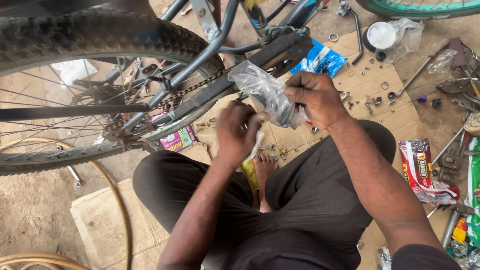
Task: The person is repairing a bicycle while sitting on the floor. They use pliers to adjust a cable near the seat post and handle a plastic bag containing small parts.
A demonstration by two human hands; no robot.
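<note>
Over cardboard, both hands grip a crumpled, seemingly part-filled clear bag.

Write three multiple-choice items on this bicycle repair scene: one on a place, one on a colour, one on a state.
1. Where does the clear plastic bag sit?
A. Between both hands, in front of the bicycle wheel
B. On the ground beside the hose
C. Hung on a spoke

2. What colour is the flat packet on the cardboard past the hands?
A. Yellow
B. Blue
C. Black

3. How is the right hand set?
A. Flat on the knee
B. Open in the air
C. Closed on the bag's end

Answers:
1. A, since the left hand and the right hand both grip it in front of the wheel.
2. B, the packet shows blue with white.
3. C, its fingers pinch the bag's crumpled plastic.
</note>
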